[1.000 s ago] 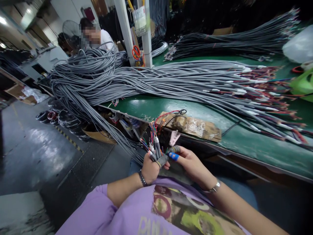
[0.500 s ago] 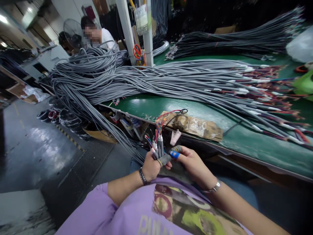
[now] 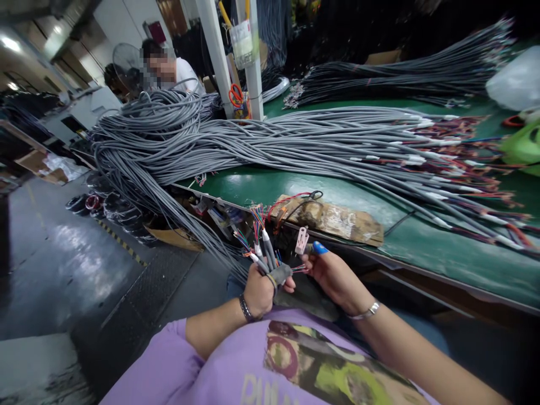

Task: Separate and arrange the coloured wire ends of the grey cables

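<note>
My left hand (image 3: 258, 290) is closed around a small bunch of grey cables (image 3: 265, 254) whose stripped ends fan out into coloured wires, pointing up. My right hand (image 3: 331, 274) sits just to the right, its thumb wearing a blue tip cover, pinching thin coloured wires that run from the bunch. A small pale connector (image 3: 301, 240) stands just above the right hand's fingertips, below the edge of the green table (image 3: 422, 236). A dark cloth lies across my lap under both hands.
A huge pile of grey cables (image 3: 261, 140) with coloured wire ends covers the table. A worn cardboard piece (image 3: 337, 219) lies at the table's edge. A white post (image 3: 253, 62) with orange scissors stands behind. Another person (image 3: 169, 64) sits at far left.
My right hand has drawn slightly right, pulling thin wires out from the bunch; its thumb lifted. The cable ends in my left hand tilted a little leftward.
</note>
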A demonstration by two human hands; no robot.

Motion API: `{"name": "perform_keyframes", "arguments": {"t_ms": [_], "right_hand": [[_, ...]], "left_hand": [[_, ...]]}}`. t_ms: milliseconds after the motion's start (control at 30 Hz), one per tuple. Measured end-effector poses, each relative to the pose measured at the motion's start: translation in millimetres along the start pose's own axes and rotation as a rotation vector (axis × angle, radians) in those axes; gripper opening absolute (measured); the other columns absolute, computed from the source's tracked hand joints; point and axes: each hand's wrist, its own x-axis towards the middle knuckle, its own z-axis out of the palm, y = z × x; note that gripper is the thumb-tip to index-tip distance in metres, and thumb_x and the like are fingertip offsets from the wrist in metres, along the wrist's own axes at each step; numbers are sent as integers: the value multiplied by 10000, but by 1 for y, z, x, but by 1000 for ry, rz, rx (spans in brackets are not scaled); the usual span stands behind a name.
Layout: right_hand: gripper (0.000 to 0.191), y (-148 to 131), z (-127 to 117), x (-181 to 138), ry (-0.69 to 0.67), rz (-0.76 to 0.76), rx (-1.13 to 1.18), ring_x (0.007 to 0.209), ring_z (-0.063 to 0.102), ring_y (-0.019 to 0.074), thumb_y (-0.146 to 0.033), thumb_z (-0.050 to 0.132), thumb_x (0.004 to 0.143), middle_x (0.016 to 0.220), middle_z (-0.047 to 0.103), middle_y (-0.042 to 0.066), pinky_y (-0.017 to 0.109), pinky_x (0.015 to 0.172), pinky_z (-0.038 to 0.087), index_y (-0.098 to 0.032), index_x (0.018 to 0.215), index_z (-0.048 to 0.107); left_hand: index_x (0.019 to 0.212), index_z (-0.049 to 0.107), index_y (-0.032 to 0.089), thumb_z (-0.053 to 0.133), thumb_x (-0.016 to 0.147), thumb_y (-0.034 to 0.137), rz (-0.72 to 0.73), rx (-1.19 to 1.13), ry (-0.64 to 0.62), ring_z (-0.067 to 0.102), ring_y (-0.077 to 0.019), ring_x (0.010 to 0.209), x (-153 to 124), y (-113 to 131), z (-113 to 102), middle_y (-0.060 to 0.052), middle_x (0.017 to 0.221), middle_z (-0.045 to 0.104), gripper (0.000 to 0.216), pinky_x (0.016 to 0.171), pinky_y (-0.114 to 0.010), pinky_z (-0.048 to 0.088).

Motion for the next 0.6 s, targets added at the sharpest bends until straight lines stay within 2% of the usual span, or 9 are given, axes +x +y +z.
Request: {"name": "perform_keyframes", "arguments": {"t_ms": [100,167,233,300,367,500,600], "right_hand": [[423,-7,6,8,-88,98,22,570,501,124,-589,724,680,719,632,26,268,547,425,-184,794,676],[411,-11,10,9,-123,41,-35,539,461,114,-586,716,698,666,605,8,257,512,375,-186,778,667],[396,-12,12,9,-64,-93,-140,511,413,104,-577,710,717,598,564,-13,255,496,327,-187,706,645],[424,-11,13,8,57,-223,-235,504,399,104,-601,681,735,560,545,-18,261,500,312,-191,646,622],[458,-10,14,9,96,-254,-248,514,422,116,-643,636,749,562,556,-10,269,512,330,-198,643,626],[475,-8,19,13,-85,-46,0,553,512,143,-666,657,712,623,617,17,286,545,420,-192,728,671],[404,-8,24,16,-102,50,183,574,557,137,-583,735,692,681,663,15,279,565,461,-191,785,696]], "left_hand": [[620,617,115,778,634,423,-22,-15,-28,535,-114,397,1,3,4,-25,482,605,348,422,-239,468],[615,613,117,784,621,412,-43,-28,-42,536,-112,398,3,6,7,-25,480,604,341,419,-231,461],[603,603,117,793,600,402,-66,-37,-37,534,-107,400,5,10,9,-26,481,605,342,421,-225,460],[598,597,117,799,581,390,-91,-47,-26,530,-105,398,7,14,11,-24,477,601,340,416,-221,456],[605,593,119,804,565,379,-108,-60,-14,527,-105,393,9,15,11,-18,468,593,337,406,-218,450],[641,575,134,814,549,369,-127,-73,-12,527,-107,394,11,12,12,-9,469,596,347,402,-214,451],[658,563,142,818,540,372,-137,-70,-5,531,-110,397,11,9,13,-6,470,599,363,402,-213,452]]}}
